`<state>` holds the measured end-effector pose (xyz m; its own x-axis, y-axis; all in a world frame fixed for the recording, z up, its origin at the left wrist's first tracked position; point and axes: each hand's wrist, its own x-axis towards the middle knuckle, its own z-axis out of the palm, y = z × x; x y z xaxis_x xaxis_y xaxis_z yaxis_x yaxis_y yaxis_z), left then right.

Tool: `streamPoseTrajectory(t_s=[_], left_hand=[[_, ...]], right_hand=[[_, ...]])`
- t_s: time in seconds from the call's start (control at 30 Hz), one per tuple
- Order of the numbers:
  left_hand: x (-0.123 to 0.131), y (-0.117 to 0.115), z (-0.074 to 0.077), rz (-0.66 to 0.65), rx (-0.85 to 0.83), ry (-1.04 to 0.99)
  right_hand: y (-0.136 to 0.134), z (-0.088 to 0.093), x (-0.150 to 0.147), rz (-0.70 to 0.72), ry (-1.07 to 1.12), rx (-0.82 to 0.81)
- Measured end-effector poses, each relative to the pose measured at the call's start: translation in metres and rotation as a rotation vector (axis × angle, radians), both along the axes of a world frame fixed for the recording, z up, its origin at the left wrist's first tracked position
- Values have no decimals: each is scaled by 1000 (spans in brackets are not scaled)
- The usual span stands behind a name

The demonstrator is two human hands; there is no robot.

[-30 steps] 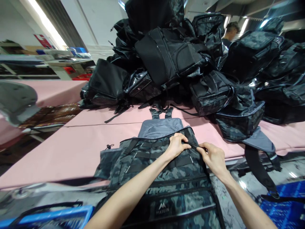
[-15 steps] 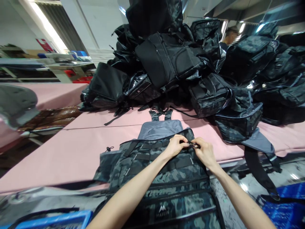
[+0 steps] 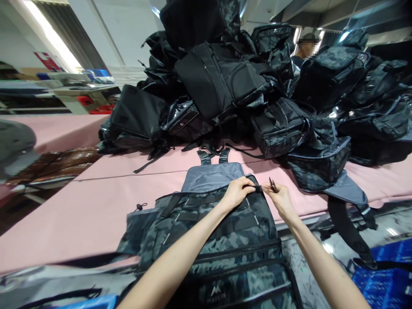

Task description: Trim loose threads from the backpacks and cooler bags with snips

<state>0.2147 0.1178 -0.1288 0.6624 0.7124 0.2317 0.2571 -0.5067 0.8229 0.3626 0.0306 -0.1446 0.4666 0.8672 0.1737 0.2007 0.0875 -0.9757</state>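
A dark camouflage backpack (image 3: 222, 249) lies on the pink-covered table, its grey-lined flap (image 3: 209, 176) folded back toward the far side. My left hand (image 3: 238, 193) pinches a short black strap (image 3: 258, 188) at the backpack's top right edge. Just to the right, my right hand (image 3: 279, 198) is closed around small dark thread snips (image 3: 273, 185), whose two points stick up past the fingers. Its thumb and fingertip reach toward the strap end; whether they also pinch a thread there is too small to tell.
A tall heap of black and camouflage backpacks (image 3: 222, 81) covers the back of the pink table (image 3: 106, 206). Another backpack (image 3: 318, 167) hangs its strap over the right edge. Blue crates (image 3: 386, 274) stand low at right. A person (image 3: 305, 47) is behind the heap.
My right hand has drawn a little to the right, away from my left hand, and the snips' points now turn upward. My left hand keeps its pinch at the edge. The view has shifted slightly.
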Motion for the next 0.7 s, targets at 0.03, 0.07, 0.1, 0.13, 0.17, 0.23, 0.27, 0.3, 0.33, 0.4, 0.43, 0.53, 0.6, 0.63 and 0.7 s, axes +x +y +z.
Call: streamPoseTrajectory(t_s=[0.03, 0.07, 0.1, 0.13, 0.17, 0.23, 0.27, 0.3, 0.33, 0.4, 0.43, 0.53, 0.6, 0.63, 0.7], left_hand=[[-1, 2, -2, 22, -30, 4], [-2, 3, -4, 34, -55, 2], [-4, 4, -6, 39, -74, -4], [-4, 4, -6, 43, -86, -13], [-5, 4, -6, 48, -91, -25], [-5, 2, -6, 58, -96, -48], [-5, 2, -5, 63, -96, -55], [-5, 1, -5, 67, -94, -58], [-4, 0, -5, 70, -91, -59], [-5, 0, -6, 72, -85, -60], [-5, 0, -7, 70, -84, -62], [-5, 0, -7, 65, -87, -76], [-5, -1, -5, 65, -94, -79], [-5, -1, -4, 63, -98, -79], [-5, -3, -1, 54, -110, -82]], right_hand=[[-2, 0, 3, -48, -133, -2], [-5, 0, 5, -103, -298, -4], [-8, 0, 8, -160, -475, -4], [-11, 1, 9, -208, -641, 1], [-14, 1, 9, -239, -773, 14], [-18, 2, 7, -255, -975, 63], [-19, 2, 6, -257, -1048, 88], [-19, 3, 4, -258, -1106, 108], [-19, 2, 3, -255, -1148, 121], [-18, 2, 2, -264, -1176, 141], [-18, 2, 2, -272, -1173, 148], [-17, 1, 4, -282, -1160, 152], [-17, 2, 3, -268, -1161, 142], [-17, 2, 3, -257, -1157, 139], [-18, 2, 1, -233, -1133, 130]])
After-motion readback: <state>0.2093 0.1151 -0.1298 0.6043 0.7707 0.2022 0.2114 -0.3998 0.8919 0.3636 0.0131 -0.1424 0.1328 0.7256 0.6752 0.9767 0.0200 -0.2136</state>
